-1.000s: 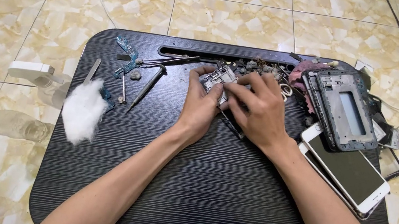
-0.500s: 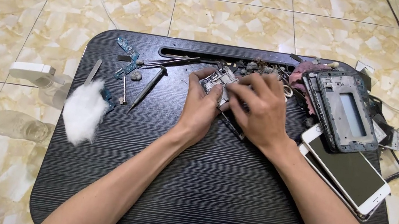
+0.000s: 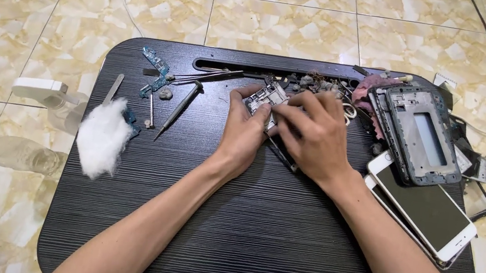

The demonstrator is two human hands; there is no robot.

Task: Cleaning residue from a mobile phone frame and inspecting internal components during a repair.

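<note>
1. The left hand point(image 3: 248, 132) lies palm down on the black tray point(image 3: 255, 241); its forearm comes in from the lower left; its fingers are curled around the near and left side of a small phone frame point(image 3: 262, 98), and the thumb presses on the frame's left edge.
2. The right hand point(image 3: 314, 137) comes in from the lower right and lies partly over the left one; its fingers are bent and closed on the right part of the same frame; a dark thin tool point(image 3: 280, 154) sticks out under this hand, but I cannot tell if the fingers really grip it.
3. The phone frame is at the upper middle of the tray, just below the long slot point(image 3: 226, 66); only its top left corner shows, the rest is covered by both hands.
4. On the left part of the tray lie a cotton wad point(image 3: 103, 136), a screwdriver point(image 3: 178, 109), tweezers point(image 3: 201, 77) and a blue circuit board point(image 3: 155, 62); they are well apart from the hands.
5. On the right lie a grey phone chassis point(image 3: 423, 135) and a white phone point(image 3: 426, 211), stacked on other parts; the parts below are hard to make out.
6. On the floor at the left stand a white bottle point(image 3: 46, 96) and a clear bottle with green cap point(image 3: 9, 151); the picture edge cuts off other things in the lower left corner.
</note>
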